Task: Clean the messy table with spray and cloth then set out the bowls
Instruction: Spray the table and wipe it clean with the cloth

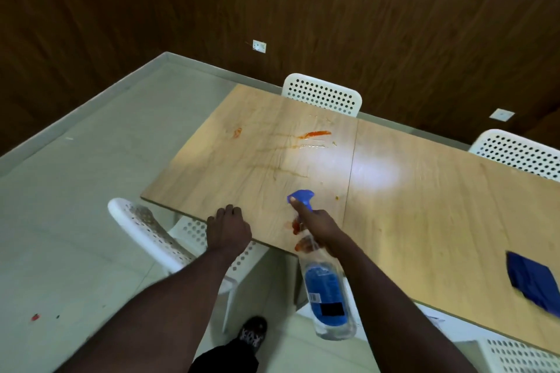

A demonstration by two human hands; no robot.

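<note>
Presently the spraying step is in hand. The right hand grips the neck of the spray bottle at lower centre of the frame, forefinger laid along the blue trigger head, nozzle pointing up-frame over the worktop. The left hand rests palm down on the near edge, just left of the bottle, fingers loosely bent and holding nothing.

Red stains noted: a long streak at upper centre with a wet patch beneath it, a small blot to its left, a smear directly under the right hand, and a speck right of the nozzle. The blue cloth lies at the right edge of the frame, well apart from both hands. No bowls are in view.

Recommendation: aim at each stain in turn, the far streak first. Wet every mark without flooding the seam between the two boards, and keep mist off the white chair behind. The smear under the wrist is easily missed. Fetching the cloth calls for a reach to the right.
</note>
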